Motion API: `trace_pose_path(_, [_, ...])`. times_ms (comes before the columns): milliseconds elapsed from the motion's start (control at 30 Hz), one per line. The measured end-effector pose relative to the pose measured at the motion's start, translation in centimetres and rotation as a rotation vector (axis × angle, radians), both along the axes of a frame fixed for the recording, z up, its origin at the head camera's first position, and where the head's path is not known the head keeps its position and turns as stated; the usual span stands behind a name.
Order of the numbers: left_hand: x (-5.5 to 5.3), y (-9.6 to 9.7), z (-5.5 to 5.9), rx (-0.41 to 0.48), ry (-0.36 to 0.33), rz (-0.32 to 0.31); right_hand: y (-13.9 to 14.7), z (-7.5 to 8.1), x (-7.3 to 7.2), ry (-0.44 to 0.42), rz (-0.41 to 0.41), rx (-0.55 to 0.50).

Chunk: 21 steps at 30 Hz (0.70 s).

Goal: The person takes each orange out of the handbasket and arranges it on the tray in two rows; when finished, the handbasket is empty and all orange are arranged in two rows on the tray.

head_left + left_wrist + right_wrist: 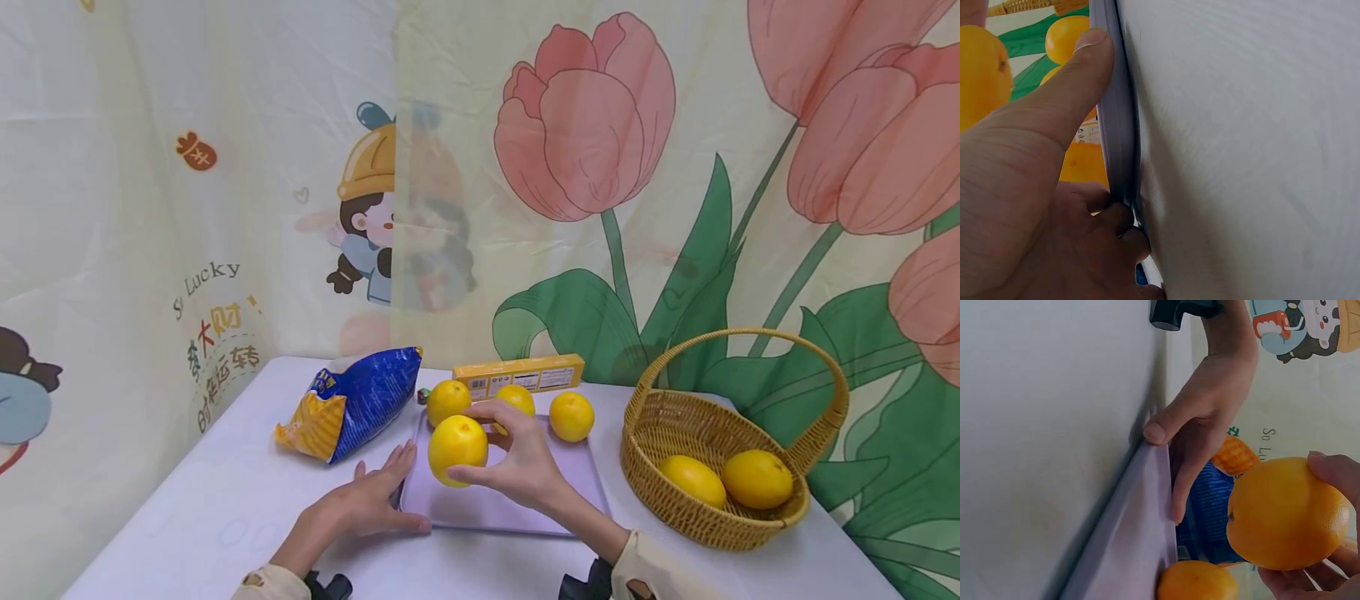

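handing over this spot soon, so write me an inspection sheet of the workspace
Surface: white-covered table, lilac tray lying on it.
Job's things: one held orange above the tray; three other oranges toward the tray's far side; wicker basket at right with two yellow fruits inside.
Clutter: blue-and-orange bag left of the tray; yellow box behind the oranges.
Grippers: right hand grips the held orange; left hand touches the tray's near left corner.
Cables: nothing seen.
Surroundings: printed curtains behind.

Round yellow-orange fruit (457, 451) held above lilac tray (491, 509).
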<state>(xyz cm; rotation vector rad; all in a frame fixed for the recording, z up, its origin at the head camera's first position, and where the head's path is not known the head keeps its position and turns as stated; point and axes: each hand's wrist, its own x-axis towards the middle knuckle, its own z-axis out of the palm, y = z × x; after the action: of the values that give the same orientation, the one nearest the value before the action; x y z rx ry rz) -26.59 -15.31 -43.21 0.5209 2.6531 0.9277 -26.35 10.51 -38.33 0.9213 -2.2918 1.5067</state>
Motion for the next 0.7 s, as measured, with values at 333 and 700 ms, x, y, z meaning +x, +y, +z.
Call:
trace_pose_path(333, [-0.2,0.2,-0.1,0.001,-0.004,-0.008,-1.2,-2.3,-1.0,-0.101,-0.023,0.033])
trace_pose_path(700, [-0.8,-0.3,-1.5,-0.009,0.033,-0.040,-1.6,-4.0,-1.8,-0.129,-0.039,0.082])
